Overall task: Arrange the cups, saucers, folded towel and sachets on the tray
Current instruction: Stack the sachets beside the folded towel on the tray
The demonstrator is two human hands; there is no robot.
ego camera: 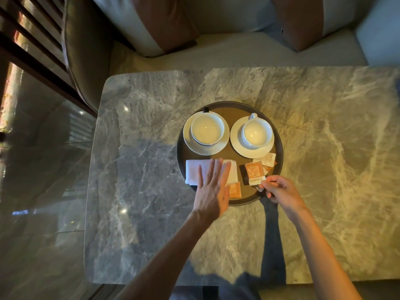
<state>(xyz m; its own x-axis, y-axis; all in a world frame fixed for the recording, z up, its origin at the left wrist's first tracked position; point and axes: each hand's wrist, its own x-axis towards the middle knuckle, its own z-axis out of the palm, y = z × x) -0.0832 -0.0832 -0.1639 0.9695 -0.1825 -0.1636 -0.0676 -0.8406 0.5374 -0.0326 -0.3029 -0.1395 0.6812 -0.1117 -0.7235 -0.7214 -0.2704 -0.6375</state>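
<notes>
Our left hand lay flat and open, fingers spread, with its fingertips resting on the folded white towel. The towel sat at the near left of the round dark tray, and its left end stuck out over the tray's rim. Just beside our left palm, an orange sachet lay on the tray floor near the front rim.

Our right hand was curled, with thumb and forefinger pinched on the near corner of an orange-and-white sachet. That sachet lay on top of a dark brown sachet, of which only the left edge showed. We could not tell whether the pinched sachet was lifted or resting flat. Behind it, toward the tray's right side, a paler sachet lay partly under the edge of the right saucer.

At the back of the tray stood two white cups, each on its own white saucer, side by side and close together. The left cup sat on the left saucer, and the right cup had its handle pointing away from us. Both cups looked empty.

The tray rested on a grey marble bench. Beyond the bench we saw a cushioned seat with brown and pale pillows.
</notes>
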